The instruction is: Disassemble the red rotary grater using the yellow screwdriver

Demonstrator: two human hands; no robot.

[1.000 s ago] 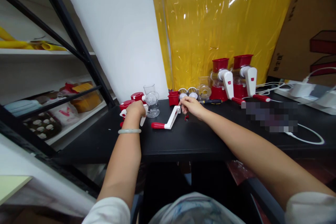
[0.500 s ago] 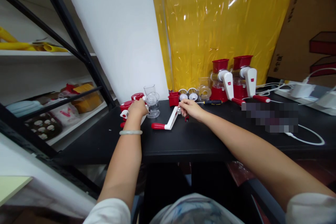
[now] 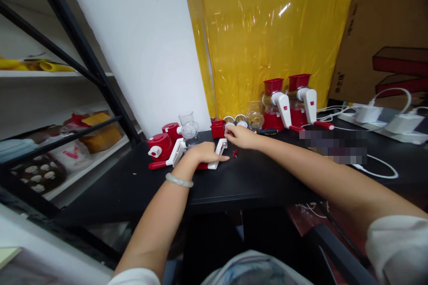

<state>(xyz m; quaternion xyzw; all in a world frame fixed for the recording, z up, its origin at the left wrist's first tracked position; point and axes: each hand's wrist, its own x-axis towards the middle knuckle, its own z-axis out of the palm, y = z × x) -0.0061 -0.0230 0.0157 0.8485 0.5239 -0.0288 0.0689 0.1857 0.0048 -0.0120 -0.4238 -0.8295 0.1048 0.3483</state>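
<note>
My left hand (image 3: pixel 207 152) lies over a crank handle (image 3: pixel 222 146) with a white arm and red grip, its thumb stretched out. The other fingers are partly hidden, and I cannot tell whether they grip the crank. My right hand (image 3: pixel 241 136) is closed in a pinch just beyond the crank's white end, close to a red hopper (image 3: pixel 217 129). What its fingertips hold is too small to make out. Small red pieces (image 3: pixel 235 153) lie on the black table (image 3: pixel 257 173) below it. A second crank handle (image 3: pixel 175 153) rests at the left.
Two red bases (image 3: pixel 161 146) and a clear plastic body (image 3: pixel 190 130) stand at the left. Metal drums (image 3: pixel 240 120) and a screwdriver (image 3: pixel 266 132) lie behind my right hand. Two assembled rotary graters (image 3: pixel 274 104) stand farther right, near a power strip (image 3: pixel 381 127). Black shelving (image 3: pixel 100 78) borders the left.
My left hand has moved right, from the red bases to the middle crank handle. My right hand stays pinched near the crank's end. The view has shifted slightly.
</note>
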